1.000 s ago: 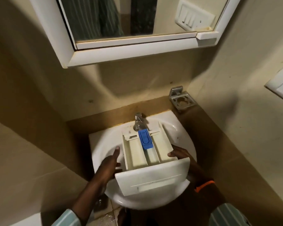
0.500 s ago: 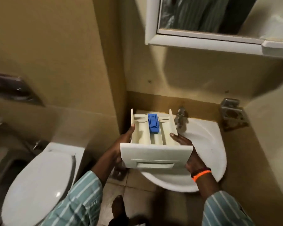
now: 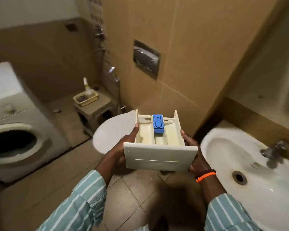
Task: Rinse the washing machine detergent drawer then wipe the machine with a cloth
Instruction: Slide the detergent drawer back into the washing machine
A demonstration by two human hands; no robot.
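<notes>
Tiled bathroom, brown floor tiles (image 3: 132,194); you carry the detergent drawer (image 3: 158,147) mid-air.
Your left hand (image 3: 118,152) and right hand (image 3: 194,157) grip its sides. Sink (image 3: 223,147) just right of drawer, toilet (image 3: 113,130) behind, washing machine (image 3: 20,130) far left.

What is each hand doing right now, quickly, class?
Left hand: holds the detergent drawer by its left side, thumb along the wall.
Right hand: holds the drawer's right side.
</notes>
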